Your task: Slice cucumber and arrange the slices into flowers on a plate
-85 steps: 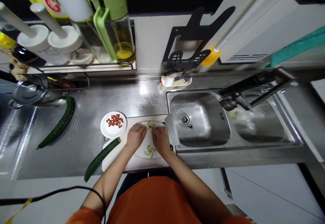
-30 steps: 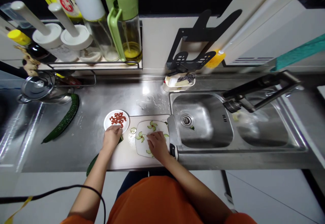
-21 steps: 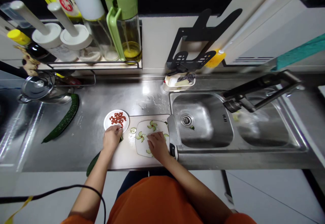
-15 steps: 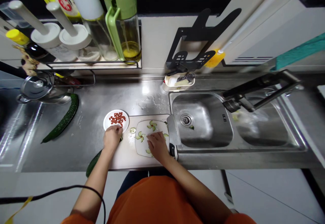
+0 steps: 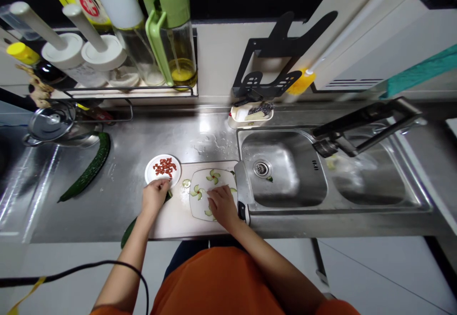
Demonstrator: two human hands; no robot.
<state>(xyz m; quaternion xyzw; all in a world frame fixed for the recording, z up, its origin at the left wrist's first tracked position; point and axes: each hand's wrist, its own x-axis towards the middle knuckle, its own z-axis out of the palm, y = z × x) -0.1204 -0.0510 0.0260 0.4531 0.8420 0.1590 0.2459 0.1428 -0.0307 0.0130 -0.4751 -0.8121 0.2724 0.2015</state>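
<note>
Head view, left hand [image 5: 154,197] near saucer [image 5: 149,170], right hand [image 5: 223,204] over plate [image 5: 197,207]

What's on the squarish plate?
The squarish plate shows a far pinwheel and a left pinwheel, both of green slices, plus partly visible near slices and right slices. The right hand hides what's beneath it.

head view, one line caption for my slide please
Left hand at a round plate of red bits, right hand over a squarish plate of cucumber slices.
</note>
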